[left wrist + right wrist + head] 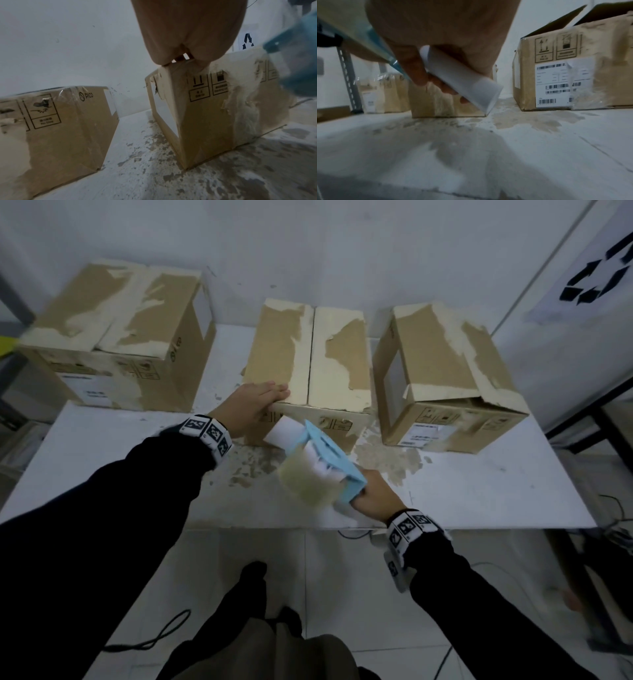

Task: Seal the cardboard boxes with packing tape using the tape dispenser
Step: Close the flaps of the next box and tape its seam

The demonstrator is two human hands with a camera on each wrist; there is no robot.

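Note:
Three cardboard boxes stand on the white table (pixel 479 494). My left hand (pixel 255 405) lies flat with straight fingers on the near left top corner of the middle box (pixel 308 354), whose flaps are closed. My right hand (pixel 375 496) grips the white handle (pixel 462 79) of the blue tape dispenser (pixel 325 453), which carries a roll of clear tape (pixel 305 481). The dispenser's head is at the middle box's front face, below the top edge. In the left wrist view the middle box's corner (pixel 173 108) sits under my palm, and the dispenser (pixel 295 60) is a blue blur at the right.
The left box (pixel 113 337) has closed flaps. The right box (pixel 445 378) is skewed, with one flap lifted at its near edge. Torn paper residue stains the table in front of the boxes. A wall stands close behind, cables lie on the floor, and a metal rack post (pixel 349 81) stands at the left.

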